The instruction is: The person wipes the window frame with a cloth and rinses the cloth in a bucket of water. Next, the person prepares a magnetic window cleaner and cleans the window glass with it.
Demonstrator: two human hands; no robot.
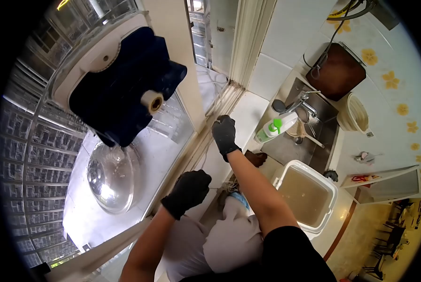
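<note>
Both hands wear dark gloves. My left hand [187, 192] is closed in a fist above the window track [188, 155], near the lower frame; what it holds, if anything, is hidden. Farther up, my right hand [225, 135] is also closed, over the white sill beside the track, and I cannot make out anything in it. A white bottle with a green pump [269, 130] stands right of my right hand, by the sink. At the upper left, a dark blue device with a pale knob [130, 87] is on the window glass.
A metal sink [285, 149] with a faucet [305, 98] and a strainer [299, 130] lies to the right. A white bucket of murky water [304, 196] stands near my right forearm. Beyond the glass sits a clear dome [110, 176]. Dark chairs [393, 235] show at the lower right.
</note>
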